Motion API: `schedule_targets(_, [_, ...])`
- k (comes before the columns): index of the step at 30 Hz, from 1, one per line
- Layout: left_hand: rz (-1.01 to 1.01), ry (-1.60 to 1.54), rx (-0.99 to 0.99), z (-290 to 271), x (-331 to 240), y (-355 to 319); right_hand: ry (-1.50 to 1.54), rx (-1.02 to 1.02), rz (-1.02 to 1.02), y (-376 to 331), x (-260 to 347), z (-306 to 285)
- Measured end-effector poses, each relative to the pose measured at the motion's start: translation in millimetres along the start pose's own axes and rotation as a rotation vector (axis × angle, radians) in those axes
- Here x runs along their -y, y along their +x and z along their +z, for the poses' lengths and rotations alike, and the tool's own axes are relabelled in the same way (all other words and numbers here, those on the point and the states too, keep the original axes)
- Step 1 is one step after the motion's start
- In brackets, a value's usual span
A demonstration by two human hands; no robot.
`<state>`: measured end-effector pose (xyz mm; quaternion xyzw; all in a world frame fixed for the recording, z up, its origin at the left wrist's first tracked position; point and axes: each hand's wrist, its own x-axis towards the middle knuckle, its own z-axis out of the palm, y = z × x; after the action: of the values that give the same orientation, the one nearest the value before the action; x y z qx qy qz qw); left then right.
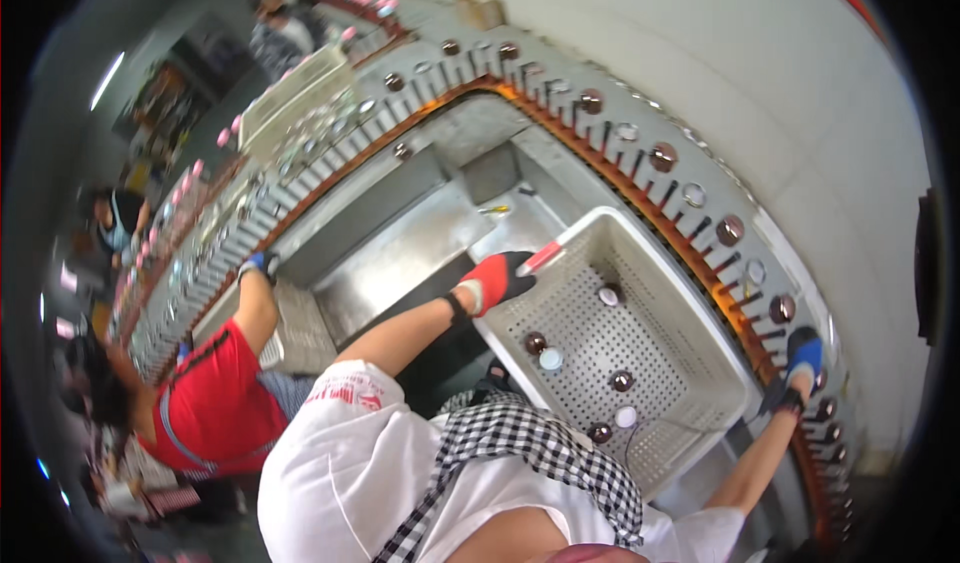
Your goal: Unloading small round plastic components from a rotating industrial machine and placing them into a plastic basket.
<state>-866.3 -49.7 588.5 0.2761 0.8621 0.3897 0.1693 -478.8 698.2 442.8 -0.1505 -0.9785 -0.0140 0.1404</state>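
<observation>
My left hand (497,281), in a red and black glove, is closed at the left rim of a grey perforated plastic crate (655,243), beside a red and white strip (541,258) on that rim. Inside lie several glossy brown round pieces, one of them (622,380) near the middle, and pale discs such as a white one (626,417). My right hand (803,353), in a blue glove, reaches out to the conveyor (700,263) at the right. A brown round piece (820,379) is right beside it; its fingers are too unclear to show a grip.
Glossy brown pieces (663,157) and clear rings (694,194) stand along the curved conveyor. Below it is a metal trough (400,248). At the left a person in a red top (225,403) works beside another crate (300,328). A pale crate (300,98) stands farther back.
</observation>
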Motion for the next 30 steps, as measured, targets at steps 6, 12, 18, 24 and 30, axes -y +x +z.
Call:
schedule_targets(6, [0.136, -0.020, 0.008, 14, 35, 27, 0.574, 0.037, 0.280, 93, 243, -111])
schedule_targets(12, [-0.054, -0.193, 0.155, 11, 16, 48, 0.592, 0.153, 0.186, 50, 397, -138])
schedule_targets(18, [-0.143, -0.337, 0.213, 24, 29, 52, 0.669, 0.097, 0.862, -72, 335, -155])
schedule_targets(24, [-0.125, -0.601, 0.276, 28, 35, 59, 0.657, 0.015, 1.129, -268, 289, -143])
schedule_targets(30, [-0.099, -0.457, 0.234, 17, 169, 127, 0.104, 0.292, 0.522, -262, 385, -99])
